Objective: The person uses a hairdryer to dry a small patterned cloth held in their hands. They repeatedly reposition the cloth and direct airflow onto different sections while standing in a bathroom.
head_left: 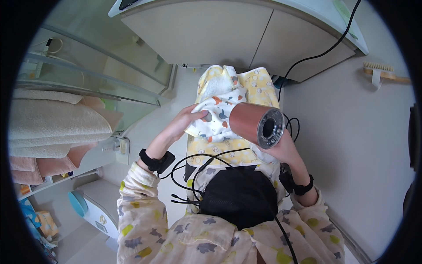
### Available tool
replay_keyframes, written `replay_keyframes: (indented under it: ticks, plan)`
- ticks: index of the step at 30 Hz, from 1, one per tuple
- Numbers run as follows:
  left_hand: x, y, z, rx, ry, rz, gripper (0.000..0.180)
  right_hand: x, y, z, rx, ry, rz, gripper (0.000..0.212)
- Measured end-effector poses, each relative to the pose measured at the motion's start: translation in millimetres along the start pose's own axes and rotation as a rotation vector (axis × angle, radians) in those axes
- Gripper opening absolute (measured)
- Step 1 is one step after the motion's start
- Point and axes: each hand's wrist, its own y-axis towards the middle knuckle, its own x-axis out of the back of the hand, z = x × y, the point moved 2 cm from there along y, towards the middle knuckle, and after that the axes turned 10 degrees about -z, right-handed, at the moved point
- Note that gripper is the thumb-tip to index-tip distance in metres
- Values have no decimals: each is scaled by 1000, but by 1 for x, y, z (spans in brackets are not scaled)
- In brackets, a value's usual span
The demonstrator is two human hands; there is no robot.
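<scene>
My left hand [183, 121] pinches the edge of a white cloth [213, 115] with orange and grey-blue prints, its thumb lying on top. To the right, my right hand [281, 148] is wrapped round a hair dryer [248, 122]. The dryer has a copper-pink barrel and a clear ring at its rear end. Its front end points left, close over the white cloth; the grip is mostly hidden behind the barrel. Beneath both lies a yellow patterned cloth [261, 86], spread ahead of my lap. A folded part with pale fleecy lining [216, 86] shows at its far left.
A black cord [318, 56] hangs from the white counter [307, 13] down toward the dryer. Several black cables [193, 165] loop over my lap near a black pouch [239, 196]. Towels [57, 125] hang at left beside glass panels. A wooden brush [384, 74] hangs on the right wall.
</scene>
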Motion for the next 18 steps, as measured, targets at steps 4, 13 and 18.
replay_keyframes:
  ticks: [4, 13, 18]
  plan:
    - [-2, 0, 6, 114, -468, 176, 46, -9, 5, -2, -4, 53, 56, 29]
    - [2, 6, 11, 216, -908, 374, 53, -32, 20, -12, -80, -65, 125, 30]
    - [6, 26, 20, 188, -870, 270, 48, -40, 26, -11, -113, 100, 97, 32]
